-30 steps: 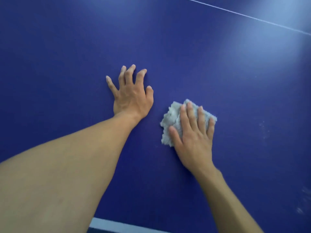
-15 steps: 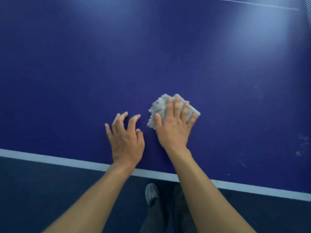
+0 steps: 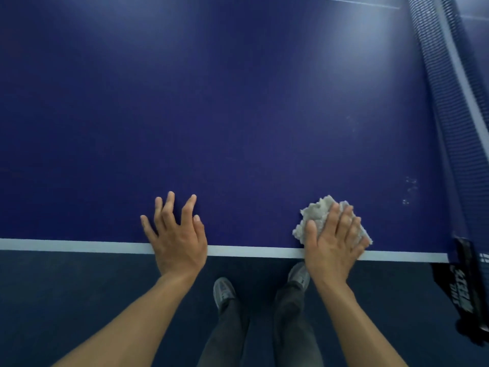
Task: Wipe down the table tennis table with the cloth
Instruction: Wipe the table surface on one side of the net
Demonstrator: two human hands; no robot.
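Note:
The blue table tennis table (image 3: 238,115) fills the upper view, with its white edge line (image 3: 79,245) running across near me. My right hand (image 3: 334,242) lies flat on a crumpled grey-white cloth (image 3: 316,211) and presses it down at the near edge; the cloth sticks out past the fingers and thumb. Spread and empty, my left hand (image 3: 177,237) rests on the table over the white edge line, about a forearm's length left of the cloth.
The net (image 3: 449,107) runs along the right side, clamped by a black net post (image 3: 471,284) at the table's edge. Faint white smudges (image 3: 409,190) mark the surface near the net. My legs and grey shoes (image 3: 224,291) stand on dark floor below the edge.
Both hands have pulled back toward me to the table's near edge. The right hand slid the cloth to the right, away from the left hand, toward the net.

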